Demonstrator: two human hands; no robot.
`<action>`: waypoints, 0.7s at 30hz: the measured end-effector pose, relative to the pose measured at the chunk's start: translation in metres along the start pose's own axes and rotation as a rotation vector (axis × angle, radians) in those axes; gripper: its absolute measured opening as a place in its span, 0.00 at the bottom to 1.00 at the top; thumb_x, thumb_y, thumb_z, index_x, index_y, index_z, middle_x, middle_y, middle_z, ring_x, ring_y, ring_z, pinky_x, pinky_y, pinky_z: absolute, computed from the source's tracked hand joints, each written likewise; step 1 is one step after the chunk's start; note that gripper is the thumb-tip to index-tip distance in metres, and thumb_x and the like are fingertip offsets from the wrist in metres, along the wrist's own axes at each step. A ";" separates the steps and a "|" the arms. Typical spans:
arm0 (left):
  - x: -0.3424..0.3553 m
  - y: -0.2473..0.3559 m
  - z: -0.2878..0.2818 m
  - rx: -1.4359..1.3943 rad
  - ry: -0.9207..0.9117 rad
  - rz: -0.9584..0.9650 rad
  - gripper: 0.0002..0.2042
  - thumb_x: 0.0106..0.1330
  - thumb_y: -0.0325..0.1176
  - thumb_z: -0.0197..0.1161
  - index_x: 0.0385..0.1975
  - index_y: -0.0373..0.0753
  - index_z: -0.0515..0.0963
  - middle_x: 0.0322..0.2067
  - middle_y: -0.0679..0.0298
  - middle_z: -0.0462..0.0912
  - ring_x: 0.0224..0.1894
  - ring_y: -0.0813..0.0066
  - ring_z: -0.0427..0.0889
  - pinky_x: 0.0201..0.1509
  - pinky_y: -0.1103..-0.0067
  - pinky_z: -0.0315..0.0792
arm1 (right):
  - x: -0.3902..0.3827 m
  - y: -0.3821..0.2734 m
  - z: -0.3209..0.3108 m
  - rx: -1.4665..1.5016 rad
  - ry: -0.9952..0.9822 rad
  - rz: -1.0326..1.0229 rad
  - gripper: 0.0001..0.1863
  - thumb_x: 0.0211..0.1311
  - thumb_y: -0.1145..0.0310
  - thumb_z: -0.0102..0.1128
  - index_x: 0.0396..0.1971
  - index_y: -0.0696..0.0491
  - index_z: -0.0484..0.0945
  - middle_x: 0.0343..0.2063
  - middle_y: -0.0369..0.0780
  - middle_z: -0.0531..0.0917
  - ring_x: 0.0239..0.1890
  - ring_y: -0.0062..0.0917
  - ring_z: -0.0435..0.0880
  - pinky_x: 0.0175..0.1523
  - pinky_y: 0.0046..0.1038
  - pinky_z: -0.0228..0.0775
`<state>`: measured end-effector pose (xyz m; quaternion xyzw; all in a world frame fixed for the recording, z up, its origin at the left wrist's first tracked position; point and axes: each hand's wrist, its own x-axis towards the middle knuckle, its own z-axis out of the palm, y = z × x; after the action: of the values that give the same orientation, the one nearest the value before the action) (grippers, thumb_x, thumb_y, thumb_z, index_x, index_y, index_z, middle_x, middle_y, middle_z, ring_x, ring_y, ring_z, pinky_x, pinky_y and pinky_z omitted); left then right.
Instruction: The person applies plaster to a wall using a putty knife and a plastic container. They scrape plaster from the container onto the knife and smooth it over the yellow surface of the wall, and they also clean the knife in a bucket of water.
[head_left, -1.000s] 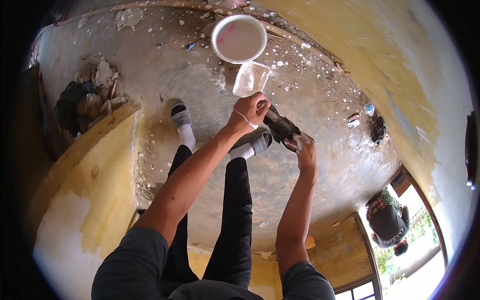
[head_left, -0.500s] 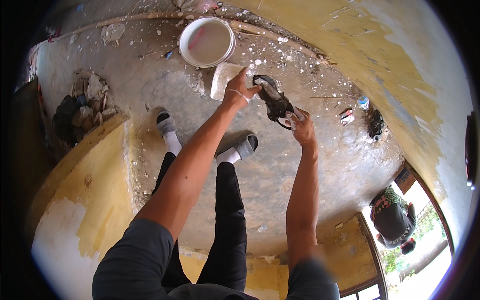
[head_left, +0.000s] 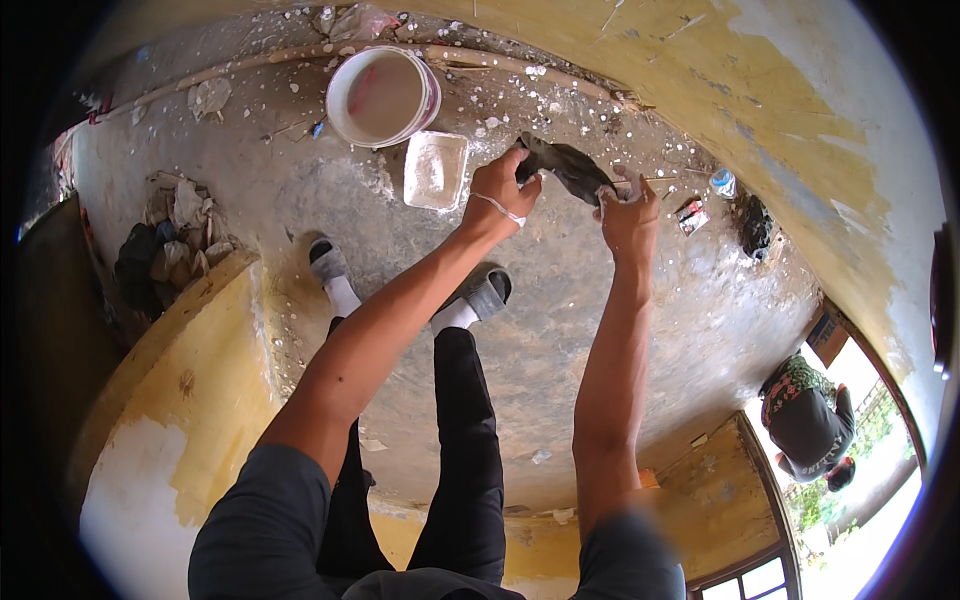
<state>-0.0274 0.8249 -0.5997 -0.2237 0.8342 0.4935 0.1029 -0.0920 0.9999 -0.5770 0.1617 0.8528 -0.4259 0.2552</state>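
A dark, limp, crumpled thing (head_left: pixel 568 165) that looks like a thin black plastic bag is stretched between my two hands, above the floor. Its left end is gripped by my left hand (head_left: pixel 503 190), whose fingers are closed and which has a white band round the wrist. The right end is pinched by my right hand (head_left: pixel 630 213), with whitish smears on the fingers. Whether anything is inside the bag, I cannot tell. Left of my left hand, on the floor, sits a white rectangular tub (head_left: pixel 436 172) with pale residue inside.
Behind the tub stands a white bucket (head_left: pixel 432 98) of cloudy liquid. Rubbish is heaped at the left (head_left: pixel 170 235). A bamboo pole (head_left: pixel 230 66) lies along the far side. A plastic cup (head_left: pixel 723 182) and a black bundle (head_left: pixel 755 225) lie by the yellow wall. Another person (head_left: pixel 808 420) is in the doorway.
Both hands have moved slightly right, and my right hand has risen. The dark thing now lies flatter between them; the pale streak on it no longer shows. The view has shifted a little.
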 end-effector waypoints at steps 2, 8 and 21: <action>0.008 -0.001 0.012 -0.077 0.026 -0.038 0.24 0.57 0.38 0.63 0.51 0.32 0.70 0.45 0.47 0.79 0.46 0.53 0.79 0.48 0.70 0.73 | 0.017 0.013 0.014 0.012 0.095 -0.097 0.21 0.53 0.72 0.59 0.49 0.55 0.73 0.24 0.45 0.82 0.24 0.26 0.83 0.29 0.26 0.73; -0.037 -0.067 0.003 0.033 -0.178 -0.101 0.22 0.59 0.37 0.62 0.51 0.32 0.71 0.46 0.47 0.78 0.48 0.56 0.78 0.53 0.71 0.71 | 0.012 0.049 0.064 -0.379 0.437 -0.229 0.30 0.50 0.70 0.61 0.56 0.55 0.66 0.43 0.55 0.76 0.44 0.44 0.76 0.51 0.41 0.65; -0.206 -0.344 -0.168 0.075 0.058 -0.590 0.19 0.59 0.41 0.63 0.40 0.31 0.77 0.38 0.51 0.82 0.41 0.62 0.82 0.45 0.73 0.74 | -0.040 0.019 0.256 -0.459 -0.127 0.015 0.24 0.53 0.69 0.52 0.51 0.61 0.70 0.46 0.54 0.77 0.46 0.46 0.78 0.52 0.40 0.68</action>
<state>0.3258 0.5930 -0.7039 -0.4665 0.7532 0.4047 0.2264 0.0265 0.8018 -0.6959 0.0787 0.9082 -0.2284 0.3418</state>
